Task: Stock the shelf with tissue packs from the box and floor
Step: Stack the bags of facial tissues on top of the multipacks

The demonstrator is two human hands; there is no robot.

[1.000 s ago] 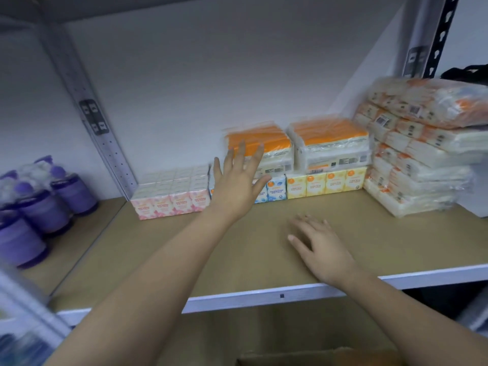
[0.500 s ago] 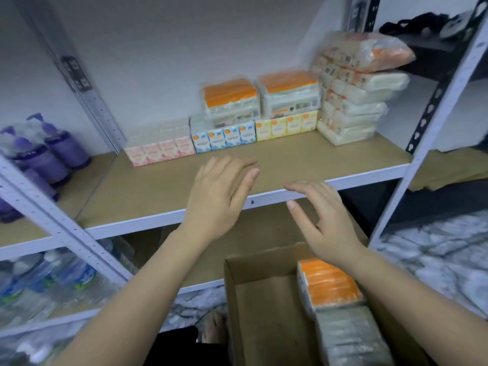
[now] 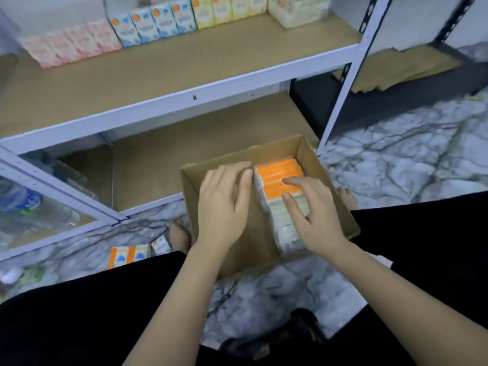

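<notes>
Shelf [image 3: 169,62]: we have left it; both hands came down to the cardboard box [image 3: 330,207] below its front edge.
Orange-topped tissue pack [image 3: 277,178]: inside the box, right side.
Left hand [image 3: 224,207]: fingers relaxed against the pack's left side.
Right hand [image 3: 314,215]: released, fingers on top.
Meaning: next pickup starting.

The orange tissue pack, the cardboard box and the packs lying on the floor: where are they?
orange tissue pack [image 3: 280,175], head view, its orange top face.
cardboard box [image 3: 277,147], head view, inside of its far wall.
packs on the floor [image 3: 128,256], head view, their orange-and-white front.
</notes>
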